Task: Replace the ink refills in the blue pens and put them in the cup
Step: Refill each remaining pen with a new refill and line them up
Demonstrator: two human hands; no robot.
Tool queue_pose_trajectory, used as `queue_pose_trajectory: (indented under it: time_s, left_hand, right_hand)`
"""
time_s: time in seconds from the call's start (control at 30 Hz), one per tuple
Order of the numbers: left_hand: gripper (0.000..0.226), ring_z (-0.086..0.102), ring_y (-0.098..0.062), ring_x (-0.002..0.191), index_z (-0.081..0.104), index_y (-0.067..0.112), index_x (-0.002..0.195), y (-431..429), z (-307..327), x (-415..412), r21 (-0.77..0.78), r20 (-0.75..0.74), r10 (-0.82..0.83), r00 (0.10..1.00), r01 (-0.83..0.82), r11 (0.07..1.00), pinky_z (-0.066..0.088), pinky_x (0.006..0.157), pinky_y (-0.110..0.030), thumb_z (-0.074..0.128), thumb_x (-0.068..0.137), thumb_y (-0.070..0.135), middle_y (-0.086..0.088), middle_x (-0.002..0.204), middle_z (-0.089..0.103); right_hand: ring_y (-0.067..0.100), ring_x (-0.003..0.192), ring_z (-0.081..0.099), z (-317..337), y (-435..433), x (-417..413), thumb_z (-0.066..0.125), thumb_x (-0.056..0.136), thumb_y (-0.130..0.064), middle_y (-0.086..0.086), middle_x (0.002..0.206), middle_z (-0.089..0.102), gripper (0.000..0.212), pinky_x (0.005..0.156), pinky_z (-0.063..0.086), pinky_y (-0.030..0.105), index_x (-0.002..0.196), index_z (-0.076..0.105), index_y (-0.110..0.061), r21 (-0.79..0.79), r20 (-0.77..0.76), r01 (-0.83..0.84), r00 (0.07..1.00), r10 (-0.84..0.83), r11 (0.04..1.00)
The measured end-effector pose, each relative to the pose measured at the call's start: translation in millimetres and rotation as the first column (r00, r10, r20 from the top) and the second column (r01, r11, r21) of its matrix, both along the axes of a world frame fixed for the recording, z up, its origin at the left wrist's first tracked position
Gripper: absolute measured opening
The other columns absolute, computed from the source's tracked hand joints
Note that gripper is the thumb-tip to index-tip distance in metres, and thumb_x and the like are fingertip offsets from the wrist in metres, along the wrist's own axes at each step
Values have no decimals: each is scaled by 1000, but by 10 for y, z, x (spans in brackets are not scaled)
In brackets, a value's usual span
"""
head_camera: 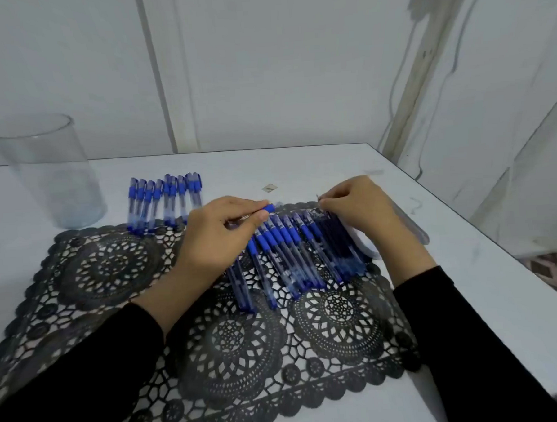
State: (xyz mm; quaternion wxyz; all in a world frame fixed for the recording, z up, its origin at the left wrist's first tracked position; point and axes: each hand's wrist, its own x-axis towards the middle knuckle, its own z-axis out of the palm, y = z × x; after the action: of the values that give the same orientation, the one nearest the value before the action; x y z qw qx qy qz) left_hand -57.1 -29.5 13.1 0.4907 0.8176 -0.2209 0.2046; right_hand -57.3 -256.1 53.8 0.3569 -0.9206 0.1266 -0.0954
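- On the lace mat [112,268], left grip [226,226] grasps a blue pen [268,208]; right grip [357,206] pinches what looks like a refill tip [318,199]
- Refill swap underway; next: thread it in carefully, then the cup [43,178], far left

Nothing legible is showing anywhere: no text, label, brand, number or sign. The blue-capped clear plastic pens [165,200] lying in a row at ten o'clock are showing only blurred barrels. So is the fanned batch of blue pens [282,239] lying at the centre on the black lace-pattern mat [112,268]. The small tan square scrap [269,188] sitting at twelve o'clock on the white table [332,162] is appearing too small to read.
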Motion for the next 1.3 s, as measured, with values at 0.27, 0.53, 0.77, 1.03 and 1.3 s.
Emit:
queue_pose_trajectory:
  time_s: [0.27,0.53,0.77,1.03,1.3]
  left_hand:
    - [21,62,-2,93,76,30,111,-370,7,130,131,-185,13,983,12,991,44,78,-8,70,91,32,15,101,72]
    - [19,57,11,82,75,29,110,-528,31,163,97,-238,-39,971,64,993,41,72,2,70,92,30,13,102,72]
    - [17,59,6,80,76,33,106,-782,62,185,31,-325,-118,938,136,990,42,71,-6,71,90,30,22,87,66]
    - [14,64,-10,94,76,38,102,-855,1,237,79,-384,-102,918,143,987,48,79,-19,71,89,34,7,99,73]
    - [16,64,-8,87,76,37,104,-841,3,219,72,-369,-104,924,139,988,49,76,-17,71,90,33,9,90,72]
  right_hand:
    - [26,82,65,-229,105,49,59,84,-21,0,84,70,16,58,38,26,88,75,-22,-411,-41,81,993,-108,908]
    - [16,89,65,32,-449,-59,62,85,-22,-4,91,73,15,78,53,32,88,76,-25,-28,120,95,989,-91,995]
    - [17,95,63,-167,-844,-78,64,87,-22,-1,98,73,15,85,51,31,95,77,-21,-249,17,22,1000,-18,968]
    - [26,95,61,-336,-806,6,60,87,-22,2,99,70,16,74,50,32,91,74,-19,-486,-39,-2,999,-19,874]
    - [31,90,58,-390,-760,7,50,83,-8,6,92,66,24,70,48,33,82,73,-16,-531,-35,-37,999,21,846]
